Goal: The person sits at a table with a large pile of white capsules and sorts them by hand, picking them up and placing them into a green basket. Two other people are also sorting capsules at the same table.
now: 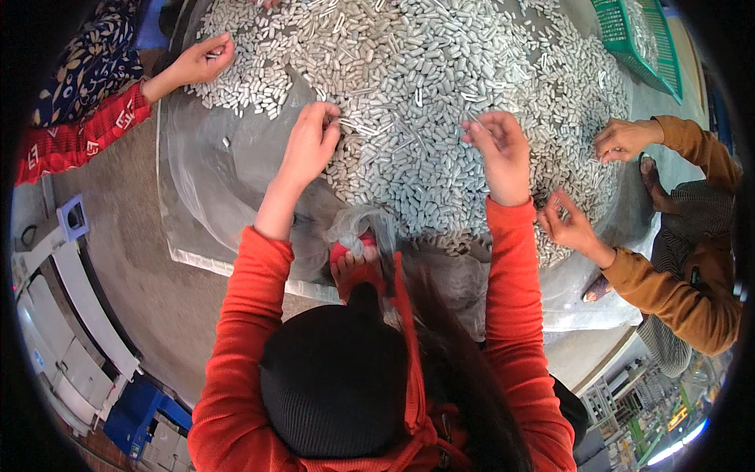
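A wide heap of small oblong grey-white pieces (440, 102) lies spread on a plastic sheet before me. At its left near side is my left hand (308, 144), thumb and fingers bent together just above the pieces; what they hold, if anything, is too small to make out. On the right, my right hand (501, 149) is over the heap with its fingers curled and thumb drawn in. Its fingertips pinch something too small to name. A few longer, slimmer pale pieces (360, 126) lie between my hands, nearest the left one.
Another person's hand (206, 61) with a red sleeve works at the left. Two hands (568, 224) in brown sleeves reach in from the right. A green basket (646, 51) stands at the far right. Clear sheeting (228, 173) with folds borders the heap.
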The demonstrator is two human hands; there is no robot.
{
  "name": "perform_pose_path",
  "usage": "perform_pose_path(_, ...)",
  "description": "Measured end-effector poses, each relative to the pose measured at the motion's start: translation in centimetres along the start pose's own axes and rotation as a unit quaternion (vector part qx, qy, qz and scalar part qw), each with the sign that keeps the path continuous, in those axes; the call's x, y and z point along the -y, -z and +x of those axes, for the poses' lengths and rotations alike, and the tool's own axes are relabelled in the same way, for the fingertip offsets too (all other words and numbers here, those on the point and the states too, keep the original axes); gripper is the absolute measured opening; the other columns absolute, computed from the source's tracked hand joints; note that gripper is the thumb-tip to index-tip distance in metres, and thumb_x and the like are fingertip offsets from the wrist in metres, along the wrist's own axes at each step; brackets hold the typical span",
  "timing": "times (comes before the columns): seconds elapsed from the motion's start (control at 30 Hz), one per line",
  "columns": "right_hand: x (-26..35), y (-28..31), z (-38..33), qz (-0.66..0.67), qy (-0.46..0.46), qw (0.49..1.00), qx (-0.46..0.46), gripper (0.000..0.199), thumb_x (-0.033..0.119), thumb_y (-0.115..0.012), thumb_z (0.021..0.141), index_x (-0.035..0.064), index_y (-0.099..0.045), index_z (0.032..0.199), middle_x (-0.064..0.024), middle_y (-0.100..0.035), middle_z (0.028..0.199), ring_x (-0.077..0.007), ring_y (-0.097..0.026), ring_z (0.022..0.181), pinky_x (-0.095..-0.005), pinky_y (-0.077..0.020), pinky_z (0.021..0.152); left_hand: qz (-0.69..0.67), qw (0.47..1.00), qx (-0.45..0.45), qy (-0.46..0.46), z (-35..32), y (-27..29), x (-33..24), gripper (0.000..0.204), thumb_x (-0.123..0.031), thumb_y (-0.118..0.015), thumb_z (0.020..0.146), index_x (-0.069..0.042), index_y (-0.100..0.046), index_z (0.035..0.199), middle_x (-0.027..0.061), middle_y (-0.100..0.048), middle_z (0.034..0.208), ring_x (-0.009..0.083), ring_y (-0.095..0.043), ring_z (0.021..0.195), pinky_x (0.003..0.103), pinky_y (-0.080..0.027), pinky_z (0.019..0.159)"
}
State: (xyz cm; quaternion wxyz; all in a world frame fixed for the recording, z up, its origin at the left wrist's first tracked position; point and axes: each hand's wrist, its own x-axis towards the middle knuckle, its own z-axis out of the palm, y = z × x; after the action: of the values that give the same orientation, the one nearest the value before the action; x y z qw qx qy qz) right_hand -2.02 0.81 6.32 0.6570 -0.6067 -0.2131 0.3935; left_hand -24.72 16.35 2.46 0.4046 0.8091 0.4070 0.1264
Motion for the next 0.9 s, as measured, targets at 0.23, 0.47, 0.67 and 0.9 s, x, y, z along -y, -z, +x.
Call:
perform_pose_path(0.23, -0.7, -5.0, 0.3, -0.395, 0.099, 0.909, 0.088, 0.011, 0.006, -0.054, 0.081, 0.0039, -0.055, 0.092, -0.0133, -0.059, 0.083, -0.0300, -0.059, 0.076, -0.0366, -0.0480, 0.066, 0.052, 0.992, 0.112, -0.039, -1.1, -1.4, -1.2, 0.023, -0.017, -0.065, 0.080, 0.000, -0.056, 0.093, 0.0173, -0.055, 0.089, 0.0354, -0.057, 0.081, 0.041, -0.045, 0.068)
perform_pose_path(0.47, -4.1, -7.0, -0.1, -0.632, 0.211, 0.745, 0.024, 0.014, 0.018, -0.064, 0.070, 0.0092, -0.056, 0.078, -0.0077, -0.056, 0.076, -0.0253, -0.056, 0.074, -0.0388, -0.0391, 0.069, -0.091, 0.995, 0.041, 0.022, -1.6, 0.9, -0.4, 0.016, -0.012, -0.065, 0.081, -0.002, -0.063, 0.094, 0.0035, -0.055, 0.080, 0.0170, -0.058, 0.076, 0.031, -0.046, 0.067)
perform_pose_path(0.67, -3.1, -4.9, 0.7, -0.217, 0.017, 0.976, 0.022, 0.010, 0.008, -0.061, 0.080, 0.0063, -0.051, 0.083, -0.0053, -0.058, 0.079, -0.0137, -0.056, 0.072, -0.0288, -0.0425, 0.064, -0.528, 0.821, 0.121, 0.180, -0.7, 0.4, -2.0, 0.008, -0.007, -0.064, 0.081, -0.005, -0.058, 0.086, -0.0014, -0.056, 0.082, 0.0099, -0.054, 0.075, 0.027, -0.045, 0.070)
perform_pose_path(0.9, -0.9, -3.1, -0.9, -0.334, 0.071, 0.940, 0.010, 0.012, 0.006, -0.055, 0.086, 0.0039, -0.046, 0.094, -0.0161, -0.062, 0.084, -0.0260, -0.060, 0.066, -0.0340, -0.0452, 0.057, 0.033, 0.998, 0.027, -0.046, -0.2, -3.8, -2.2, 0.020, -0.014, -0.068, 0.077, -0.003, -0.056, 0.089, 0.0126, -0.056, 0.077, 0.0243, -0.056, 0.064, 0.034, -0.045, 0.060)
